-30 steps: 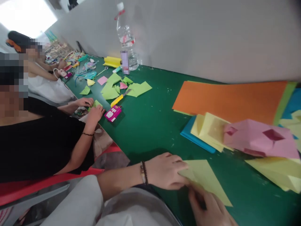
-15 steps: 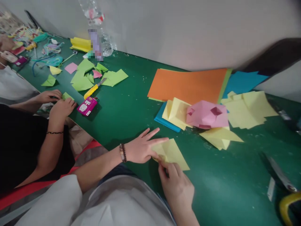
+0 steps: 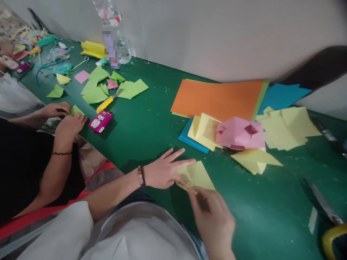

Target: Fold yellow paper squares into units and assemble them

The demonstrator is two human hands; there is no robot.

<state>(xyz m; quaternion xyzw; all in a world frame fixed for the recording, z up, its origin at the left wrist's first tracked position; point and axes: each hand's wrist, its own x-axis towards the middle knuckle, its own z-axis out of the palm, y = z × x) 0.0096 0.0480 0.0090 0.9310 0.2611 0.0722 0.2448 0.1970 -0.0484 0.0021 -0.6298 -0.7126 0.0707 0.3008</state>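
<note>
A folded yellow paper triangle [image 3: 195,176] lies on the green table [image 3: 151,144] in front of me. My left hand [image 3: 165,172], a beaded bracelet at its wrist, rests on the paper's left corner with fingers spread. My right hand [image 3: 213,220] is blurred, its fingertips at the paper's lower edge. Beyond them sit a pink folded paper model [image 3: 240,133], a yellow folded paper piece [image 3: 204,131] and a yellow paper triangle [image 3: 255,160].
An orange sheet [image 3: 217,99] and blue sheets [image 3: 282,95] lie at the back, with loose yellow sheets [image 3: 287,128] at right. Scissors [image 3: 322,202] lie at lower right. A co-worker's hands [image 3: 63,115] work green paper [image 3: 76,110] near a yellow utility knife [image 3: 105,103].
My right hand has moved down and to the right along the paper's lower edge. My left hand and the yellow paper have hardly shifted since half a second ago.
</note>
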